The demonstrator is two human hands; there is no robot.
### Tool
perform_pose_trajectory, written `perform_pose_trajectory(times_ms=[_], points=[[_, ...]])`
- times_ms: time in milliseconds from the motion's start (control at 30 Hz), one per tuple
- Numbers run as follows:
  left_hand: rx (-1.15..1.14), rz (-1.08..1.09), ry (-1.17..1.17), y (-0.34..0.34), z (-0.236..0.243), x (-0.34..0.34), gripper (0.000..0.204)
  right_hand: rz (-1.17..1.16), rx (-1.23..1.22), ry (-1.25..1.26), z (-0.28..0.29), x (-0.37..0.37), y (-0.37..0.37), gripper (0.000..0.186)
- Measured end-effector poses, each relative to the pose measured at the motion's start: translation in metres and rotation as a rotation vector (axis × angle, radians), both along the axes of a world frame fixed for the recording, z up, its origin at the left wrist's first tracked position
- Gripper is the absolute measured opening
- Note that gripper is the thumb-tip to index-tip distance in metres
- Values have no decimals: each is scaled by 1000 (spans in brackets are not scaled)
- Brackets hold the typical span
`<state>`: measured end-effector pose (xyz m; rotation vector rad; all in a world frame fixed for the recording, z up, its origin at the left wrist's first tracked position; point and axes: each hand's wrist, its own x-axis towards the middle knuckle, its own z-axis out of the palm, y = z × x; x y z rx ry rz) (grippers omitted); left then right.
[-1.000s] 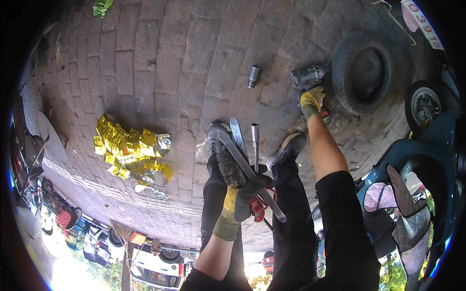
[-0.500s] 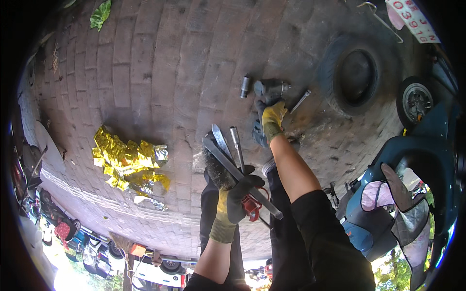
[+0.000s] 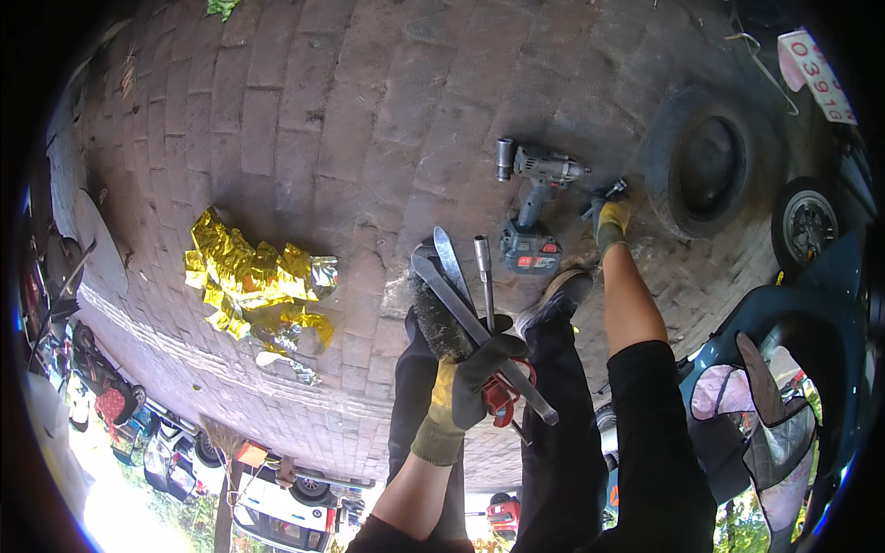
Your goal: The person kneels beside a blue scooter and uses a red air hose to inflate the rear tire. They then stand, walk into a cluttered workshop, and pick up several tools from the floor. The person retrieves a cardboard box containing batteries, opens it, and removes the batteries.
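The cordless impact wrench (image 3: 533, 207) now lies alone on the brick paving (image 3: 304, 120), left of the loose tyre (image 3: 705, 161). The right hand (image 3: 608, 217), which was on the wrench half a second ago, has moved right and closes on a small dark tool (image 3: 612, 190). The left hand (image 3: 466, 392) stays clamped on a bundle of tyre levers and a wire brush (image 3: 461, 295), nearer.

Right hand (image 3: 610, 219): now off the cordless impact wrench (image 3: 533, 205), which lies uncovered on the brick paving (image 3: 304, 120) just left of it; fingers on a small dark object (image 3: 608, 192). Previously it covered the wrench.
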<state>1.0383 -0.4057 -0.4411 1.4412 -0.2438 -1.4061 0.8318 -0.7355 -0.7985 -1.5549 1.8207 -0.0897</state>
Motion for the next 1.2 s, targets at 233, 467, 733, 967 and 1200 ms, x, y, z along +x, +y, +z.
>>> perform_pose_trajectory(times_ms=[233,467,733,967,1200], points=[[-21,85,53,-1,-1,-1,54,78,126,-246,117,112,47,25],[73,360,367,10,-3,-4,57,1207,-151,674,129,264,72,17],[73,449,408,9,3,-1,40,1132,-141,376,116,246,75,25],[145,619,680,-1,11,3,40,54,785,-790,226,137,41,34],[88,399,420,-6,11,-1,41,-574,821,-853,201,95,59,44]])
